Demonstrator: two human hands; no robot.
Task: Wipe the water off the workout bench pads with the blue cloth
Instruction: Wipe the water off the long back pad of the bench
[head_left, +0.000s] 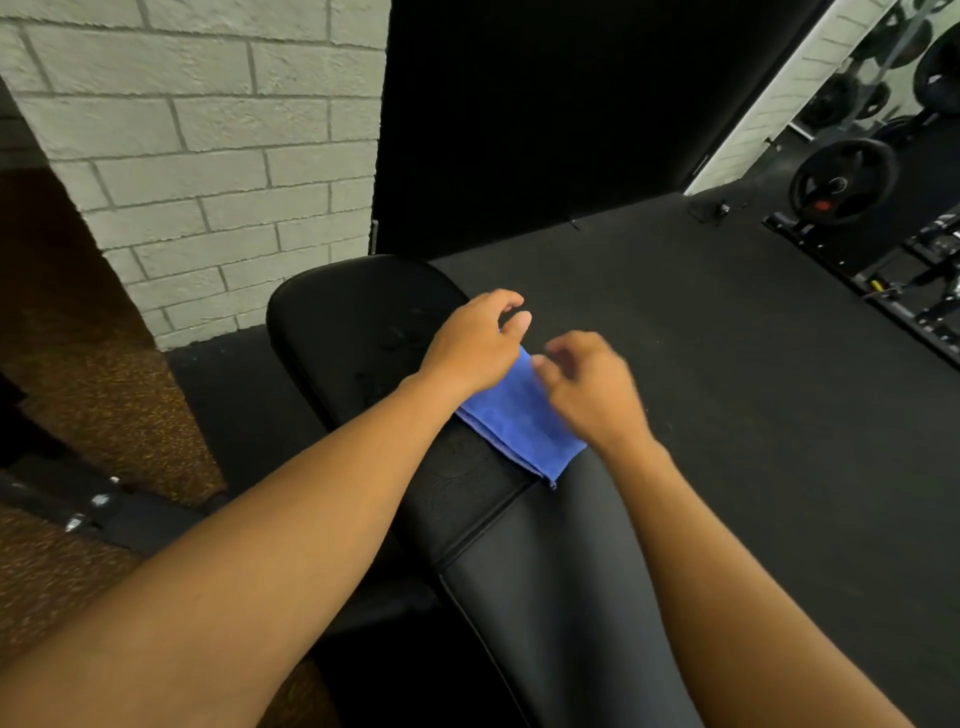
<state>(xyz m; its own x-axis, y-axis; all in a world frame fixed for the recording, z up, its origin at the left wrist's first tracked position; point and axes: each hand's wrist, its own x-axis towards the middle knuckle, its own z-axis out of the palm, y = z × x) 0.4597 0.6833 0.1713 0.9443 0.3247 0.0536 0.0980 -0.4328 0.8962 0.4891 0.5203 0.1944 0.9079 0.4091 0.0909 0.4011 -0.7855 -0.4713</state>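
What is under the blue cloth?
The folded cloth lies on the far bench pad, near its right edge. Water droplets show beside it; whether the covered patch is wet cannot be seen.

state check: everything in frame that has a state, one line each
blue cloth: folded, lying on the bench, right side
far bench pad: water drops visible, not yet wiped
near bench pad: looks dry
left hand: open, over the cloth's far end
right hand: open, blurred, over the cloth

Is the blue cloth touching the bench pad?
Touching. The head view shows the folded blue cloth lying flat on the far bench pad, no gap beneath it.
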